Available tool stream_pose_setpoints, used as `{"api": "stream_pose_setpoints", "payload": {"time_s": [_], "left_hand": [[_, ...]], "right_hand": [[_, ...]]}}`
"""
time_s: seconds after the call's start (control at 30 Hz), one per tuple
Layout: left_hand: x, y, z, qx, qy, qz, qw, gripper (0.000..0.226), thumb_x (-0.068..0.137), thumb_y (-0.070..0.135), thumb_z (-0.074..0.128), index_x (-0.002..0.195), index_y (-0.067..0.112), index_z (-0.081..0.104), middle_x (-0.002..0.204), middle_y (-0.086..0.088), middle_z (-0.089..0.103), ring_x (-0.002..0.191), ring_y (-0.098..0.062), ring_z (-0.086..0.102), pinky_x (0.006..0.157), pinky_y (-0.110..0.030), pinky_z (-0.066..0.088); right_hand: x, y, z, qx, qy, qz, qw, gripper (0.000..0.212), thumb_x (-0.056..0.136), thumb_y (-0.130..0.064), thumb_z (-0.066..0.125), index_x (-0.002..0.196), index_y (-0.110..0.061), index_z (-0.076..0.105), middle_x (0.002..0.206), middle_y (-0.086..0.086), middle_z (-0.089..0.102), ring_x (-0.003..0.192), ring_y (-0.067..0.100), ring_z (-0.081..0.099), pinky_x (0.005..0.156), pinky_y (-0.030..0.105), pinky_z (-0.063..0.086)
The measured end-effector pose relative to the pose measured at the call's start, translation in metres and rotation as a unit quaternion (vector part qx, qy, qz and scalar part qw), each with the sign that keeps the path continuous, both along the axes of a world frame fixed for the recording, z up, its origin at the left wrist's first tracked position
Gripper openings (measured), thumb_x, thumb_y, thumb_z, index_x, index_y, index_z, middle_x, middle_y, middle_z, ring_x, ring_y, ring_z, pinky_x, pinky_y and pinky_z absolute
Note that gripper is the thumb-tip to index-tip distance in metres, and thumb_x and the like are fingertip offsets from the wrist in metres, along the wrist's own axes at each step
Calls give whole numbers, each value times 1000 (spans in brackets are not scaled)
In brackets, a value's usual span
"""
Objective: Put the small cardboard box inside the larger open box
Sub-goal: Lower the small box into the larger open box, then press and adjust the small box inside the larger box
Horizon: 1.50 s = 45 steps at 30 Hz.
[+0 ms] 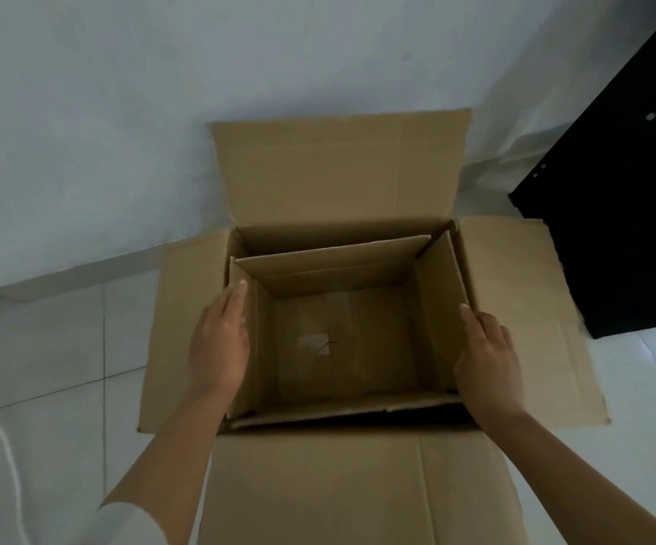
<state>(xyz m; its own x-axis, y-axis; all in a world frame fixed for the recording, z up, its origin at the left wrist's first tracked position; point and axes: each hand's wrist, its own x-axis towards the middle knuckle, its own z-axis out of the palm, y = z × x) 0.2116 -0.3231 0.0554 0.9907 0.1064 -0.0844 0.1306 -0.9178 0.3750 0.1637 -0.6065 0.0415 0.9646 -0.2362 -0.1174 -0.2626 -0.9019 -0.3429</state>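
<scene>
The larger open box (338,171) stands on the floor against the wall with its four flaps spread outward. The small cardboard box (330,265), also open at the top and empty, sits inside it, filling most of the opening. A gap shows at the far side. My left hand (220,340) lies flat against the outside of the small box's left wall, fingers straight and pointing away from me. My right hand (487,356) presses the right wall in the same way. The small box is held between both palms.
A black cabinet (613,210) stands close to the large box's right flap. A white wall (122,112) rises behind the box. The floor is white tile (43,348), and a white cable (0,446) runs across it at the left.
</scene>
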Motion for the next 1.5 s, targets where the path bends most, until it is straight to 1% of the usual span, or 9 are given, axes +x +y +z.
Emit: {"api": "stream_pose_setpoints", "payload": {"time_s": [0.13,0.3,0.4,0.5,0.9,1.17,1.27,1.33,1.5], "left_hand": [[-12,0,-13,47,25,-20,998,43,86,5,50,128,11,43,136,-14,48,124,-30,44,102,-44,37],[-34,5,-24,113,101,29,988,54,85,20,55,134,12,33,142,-16,39,131,-33,33,106,-47,30],[-45,4,-31,96,130,63,985,50,88,21,51,132,8,33,121,-17,57,110,-31,53,92,-41,44],[-46,3,-35,107,116,59,986,44,89,15,48,131,8,37,103,-15,64,91,-27,59,82,-38,48],[-56,3,-29,119,20,8,993,37,82,4,54,119,3,49,79,-19,64,72,-32,59,72,-43,46],[-67,-2,-44,181,16,50,982,51,81,15,56,129,13,38,119,-17,52,110,-34,44,91,-46,36],[-64,8,-51,153,18,62,986,71,81,21,58,138,21,17,141,-17,30,130,-37,27,103,-57,27],[-64,17,-57,119,44,51,991,70,85,30,51,140,28,7,151,-13,13,138,-35,12,107,-61,17],[-73,37,-70,-1,71,20,997,58,91,45,31,140,34,2,155,-4,-4,141,-29,1,111,-57,13]], "right_hand": [[-2,0,-5,10,3,-7,1000,52,75,13,56,125,1,47,117,26,58,102,41,56,88,51,49],[-4,0,-8,1,43,11,999,45,83,2,54,127,1,45,123,26,54,107,41,53,92,51,48],[-4,1,-10,1,70,2,998,48,85,-1,52,131,0,39,127,27,48,110,40,49,93,50,48],[-1,0,-15,-20,54,19,998,53,79,5,56,130,2,40,118,31,50,101,43,52,87,51,50],[-20,-12,-19,19,41,-25,999,53,81,8,48,132,0,34,111,28,54,98,40,53,86,47,48],[-47,-17,-32,-67,7,11,998,43,85,-9,52,126,-4,44,119,22,47,104,37,47,88,46,43],[-53,-17,-38,-54,20,-13,998,57,90,-36,45,139,-18,24,151,15,17,138,36,14,112,50,18],[-56,-17,-45,-48,33,-5,998,64,90,-47,38,143,-22,10,156,9,-3,142,33,-7,115,50,4],[-61,-15,-57,-23,10,0,1000,66,90,-53,27,143,-25,1,156,5,-12,141,30,-14,115,51,-1]]}}
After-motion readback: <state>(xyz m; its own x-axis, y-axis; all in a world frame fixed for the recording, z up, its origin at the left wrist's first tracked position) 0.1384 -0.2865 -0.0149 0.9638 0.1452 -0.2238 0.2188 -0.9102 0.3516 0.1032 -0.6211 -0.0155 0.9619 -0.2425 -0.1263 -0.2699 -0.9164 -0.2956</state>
